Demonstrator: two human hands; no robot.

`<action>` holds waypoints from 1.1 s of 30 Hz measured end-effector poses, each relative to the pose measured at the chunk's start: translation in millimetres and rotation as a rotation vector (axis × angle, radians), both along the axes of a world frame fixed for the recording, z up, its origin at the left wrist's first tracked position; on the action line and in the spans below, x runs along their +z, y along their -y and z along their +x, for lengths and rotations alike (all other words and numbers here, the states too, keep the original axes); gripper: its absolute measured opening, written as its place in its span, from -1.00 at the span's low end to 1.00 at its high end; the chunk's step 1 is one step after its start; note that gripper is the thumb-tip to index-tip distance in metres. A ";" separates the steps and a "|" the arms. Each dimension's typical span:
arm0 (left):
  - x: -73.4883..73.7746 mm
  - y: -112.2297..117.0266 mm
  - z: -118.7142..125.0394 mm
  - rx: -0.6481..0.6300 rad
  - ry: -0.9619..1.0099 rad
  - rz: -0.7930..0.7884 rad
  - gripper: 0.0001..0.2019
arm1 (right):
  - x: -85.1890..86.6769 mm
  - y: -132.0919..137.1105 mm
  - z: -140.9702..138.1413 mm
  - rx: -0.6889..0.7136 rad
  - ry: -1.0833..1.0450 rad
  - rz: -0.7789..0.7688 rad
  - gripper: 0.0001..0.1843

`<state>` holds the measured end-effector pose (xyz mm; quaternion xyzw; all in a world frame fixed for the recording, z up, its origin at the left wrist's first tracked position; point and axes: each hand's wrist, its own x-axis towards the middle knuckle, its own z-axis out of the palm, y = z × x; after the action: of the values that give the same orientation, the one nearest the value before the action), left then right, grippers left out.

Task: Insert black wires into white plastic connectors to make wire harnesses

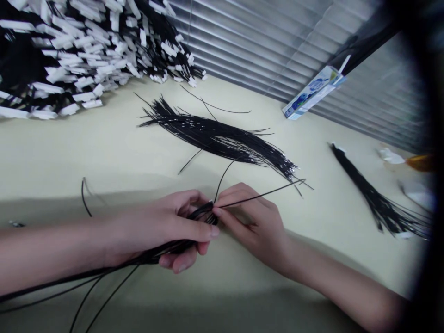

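Observation:
A bundle of thin black wires [152, 253] lies in my left hand [185, 222], its fingers and thumb closed around it. The bundle's ends poke out past the thumb, and its other part trails down to the left, with a few strands hanging loose. My right hand [255, 224] pinches a single black wire [265, 196] between thumb and fingertip, right at the ends of the held bundle. That wire's length points out to the upper right. Just beyond both hands, a loose pile of black wires [208, 134] with bare shiny tips rests on the table.
A big heap of black wires with white connectors [90, 51] fills the table's back left. At the back stands a blue and white carton [312, 92] against the window blinds [249, 41]. Another black wire bundle [367, 189] lies to the right on the pale table [114, 148].

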<state>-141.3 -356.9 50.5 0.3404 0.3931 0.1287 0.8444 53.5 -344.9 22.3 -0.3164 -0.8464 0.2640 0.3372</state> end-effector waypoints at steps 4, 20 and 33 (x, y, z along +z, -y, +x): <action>0.7 0.1 -2.7 0.052 0.045 0.041 -0.84 | 8.7 -11.3 8.3 0.007 0.125 -0.010 -0.82; -4.3 -1.6 -7.1 0.073 0.127 0.052 -0.85 | 9.6 -83.4 76.7 -0.438 0.790 0.366 -0.87; 4.7 -2.4 -7.4 0.059 0.120 0.032 -0.90 | 37.4 -79.4 92.3 -0.545 0.838 0.259 -0.85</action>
<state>-148.7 -354.5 55.3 0.3340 0.3494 0.1801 0.8567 145.8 -265.5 59.7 -0.5596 -0.8215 -0.0899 0.0623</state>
